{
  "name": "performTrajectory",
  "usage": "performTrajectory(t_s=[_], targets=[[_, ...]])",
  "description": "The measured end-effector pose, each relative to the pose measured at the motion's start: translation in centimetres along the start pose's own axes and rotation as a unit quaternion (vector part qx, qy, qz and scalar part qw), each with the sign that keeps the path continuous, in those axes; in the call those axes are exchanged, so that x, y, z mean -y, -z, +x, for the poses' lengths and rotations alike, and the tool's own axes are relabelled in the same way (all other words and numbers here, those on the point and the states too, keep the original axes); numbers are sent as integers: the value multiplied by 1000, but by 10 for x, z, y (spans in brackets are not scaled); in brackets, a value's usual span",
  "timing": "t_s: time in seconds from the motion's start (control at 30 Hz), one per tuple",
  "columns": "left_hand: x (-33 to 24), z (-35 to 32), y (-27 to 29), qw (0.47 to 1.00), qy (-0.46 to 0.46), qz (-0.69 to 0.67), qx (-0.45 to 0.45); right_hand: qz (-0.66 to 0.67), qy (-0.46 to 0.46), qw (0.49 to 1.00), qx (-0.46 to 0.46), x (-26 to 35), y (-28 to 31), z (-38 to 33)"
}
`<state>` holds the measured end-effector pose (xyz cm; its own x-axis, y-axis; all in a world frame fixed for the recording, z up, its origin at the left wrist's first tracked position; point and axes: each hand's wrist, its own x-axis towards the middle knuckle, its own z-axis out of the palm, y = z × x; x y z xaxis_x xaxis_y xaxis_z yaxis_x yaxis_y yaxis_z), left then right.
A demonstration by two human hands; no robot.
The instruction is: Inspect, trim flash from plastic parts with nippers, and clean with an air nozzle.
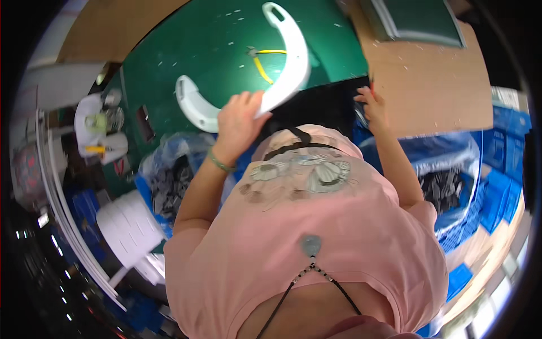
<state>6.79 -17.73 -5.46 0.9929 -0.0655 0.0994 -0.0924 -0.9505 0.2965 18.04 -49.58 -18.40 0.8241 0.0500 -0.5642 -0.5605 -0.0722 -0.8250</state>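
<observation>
My left hand (240,121) grips a white curved plastic part (293,70), a C-shaped piece with a slot near each end, by the middle of its bend. The part is held over the green tabletop (214,34). Partly behind it lie nippers with yellow handles (262,68), their jaws pointing left. At the cardboard's near left edge, my right hand (372,107) is held with its fingers curled. A small red bit shows at its fingertips; I cannot make out what it belongs to.
Cardboard (435,85) covers the table's right side, with a dark green panel (420,22) at its far end. Bag-lined blue bins with dark pieces, one left (149,198) and one right (474,198), flank me. A white stool (129,229) stands at lower left.
</observation>
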Motion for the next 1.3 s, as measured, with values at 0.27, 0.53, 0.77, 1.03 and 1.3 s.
performTrajectory(t_s=[0.27,0.53,0.77,1.03,1.3], targets=[[54,23,32,909,166,-368,-102,-5,172,972,-161,-29,69,-58],[182,-24,-91,344,227,-892,-184,-83,79,759,-641,-167,285,-130],[161,-59,-126,453,488,-742,-79,-491,-148,798,-317,-225,350,-156],[69,-58,-29,735,499,-446,105,-290,105,798,-519,-163,410,-166],[-40,6,-6,678,185,-711,32,179,128,956,195,98,-53,-42]])
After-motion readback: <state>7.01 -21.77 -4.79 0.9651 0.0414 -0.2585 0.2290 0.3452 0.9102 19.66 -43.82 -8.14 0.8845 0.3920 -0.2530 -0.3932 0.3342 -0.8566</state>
